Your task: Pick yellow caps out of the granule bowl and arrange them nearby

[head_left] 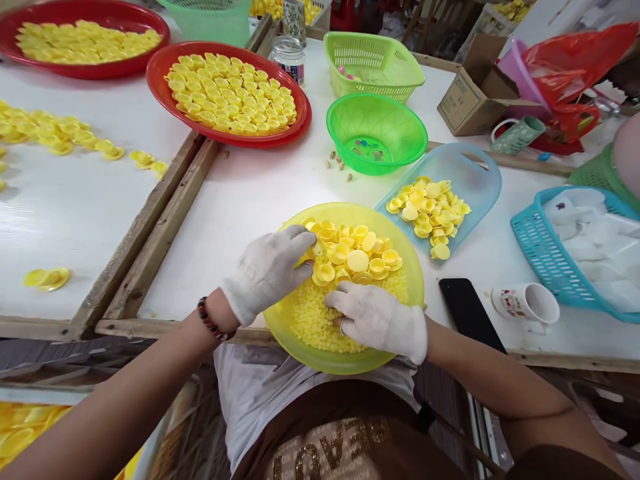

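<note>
Cups (357, 261) are being picked over in the bowl (340, 363), one seemingly pinched by the left hand (270, 270), fingers of the right hand (377, 317) unreadable, with a light grip needed next.

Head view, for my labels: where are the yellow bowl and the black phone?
Yellow bowl (340, 364), head view: wall nearest the person.
Black phone (469, 313), head view: middle of its dark face.

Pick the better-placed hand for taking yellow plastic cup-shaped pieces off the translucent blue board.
Right, I'd judge: the white-gloved right hand lies nearer the board and its pieces; the left hand is farther off, its fingertips at cup-shaped pieces in the round yellow bowl.
</note>
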Demonstrator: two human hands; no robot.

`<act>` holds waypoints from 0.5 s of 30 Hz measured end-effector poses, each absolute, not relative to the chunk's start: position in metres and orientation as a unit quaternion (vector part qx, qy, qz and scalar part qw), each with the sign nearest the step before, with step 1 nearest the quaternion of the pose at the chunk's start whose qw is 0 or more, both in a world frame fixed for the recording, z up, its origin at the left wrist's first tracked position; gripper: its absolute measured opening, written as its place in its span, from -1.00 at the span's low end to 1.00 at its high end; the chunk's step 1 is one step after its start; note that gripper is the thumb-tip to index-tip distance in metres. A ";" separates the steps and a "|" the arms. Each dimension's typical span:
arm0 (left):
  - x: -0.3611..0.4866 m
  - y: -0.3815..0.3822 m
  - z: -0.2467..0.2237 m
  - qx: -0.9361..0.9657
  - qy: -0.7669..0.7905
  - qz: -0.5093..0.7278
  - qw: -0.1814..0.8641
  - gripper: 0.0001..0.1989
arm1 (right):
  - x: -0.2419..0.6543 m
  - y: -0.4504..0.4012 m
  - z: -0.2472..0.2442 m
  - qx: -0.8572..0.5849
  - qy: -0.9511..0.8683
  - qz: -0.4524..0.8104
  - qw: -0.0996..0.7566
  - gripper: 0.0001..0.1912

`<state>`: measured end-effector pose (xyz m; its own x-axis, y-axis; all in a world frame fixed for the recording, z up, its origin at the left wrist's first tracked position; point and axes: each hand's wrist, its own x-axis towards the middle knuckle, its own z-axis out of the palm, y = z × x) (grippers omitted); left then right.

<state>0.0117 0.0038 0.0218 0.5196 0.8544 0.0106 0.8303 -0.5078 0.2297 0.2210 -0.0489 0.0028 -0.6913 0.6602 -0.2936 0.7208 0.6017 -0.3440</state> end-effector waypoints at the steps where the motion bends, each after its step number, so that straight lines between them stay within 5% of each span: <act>1: 0.009 -0.002 0.027 0.855 0.495 0.086 0.124 -0.75 | 0.223 -0.047 0.001 0.388 0.888 -0.239 0.058 -0.80; 9: 0.010 -0.049 0.029 0.830 0.522 -0.011 0.198 -0.80 | 0.235 -0.039 -0.005 0.370 0.857 -0.352 -0.070 -0.79; 15: 0.014 -0.052 0.015 0.810 0.558 -0.015 0.180 -0.78 | 0.221 -0.034 0.020 0.341 0.876 -0.309 -0.146 -0.82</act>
